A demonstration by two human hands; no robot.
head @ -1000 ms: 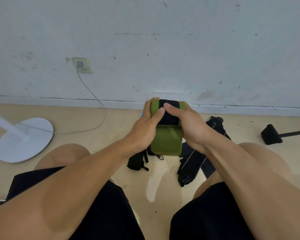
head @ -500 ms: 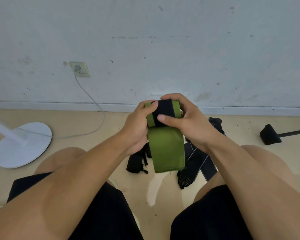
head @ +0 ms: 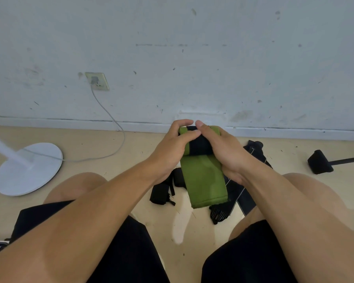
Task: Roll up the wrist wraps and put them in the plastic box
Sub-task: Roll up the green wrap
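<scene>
A green wrist wrap (head: 204,180) with a black strip is held in front of me, its upper end rolled and its loose tail hanging down. My left hand (head: 172,148) grips the roll from the left, thumb on top. My right hand (head: 223,152) grips it from the right, fingers curled over the black part. Black wrist wraps (head: 239,197) lie on the floor beneath, partly hidden by the green one, and another black bundle (head: 161,193) lies to the left. No plastic box is in view.
I sit on the floor with my knees apart, facing a grey wall. A white fan base (head: 27,168) with its cable running to a wall socket (head: 97,81) stands at the left. A black foot on a rod (head: 320,162) lies at the right.
Both hands have turned the roll again and shifted their grip on it. The green tail still hangs below, about as long as half a second ago.
</scene>
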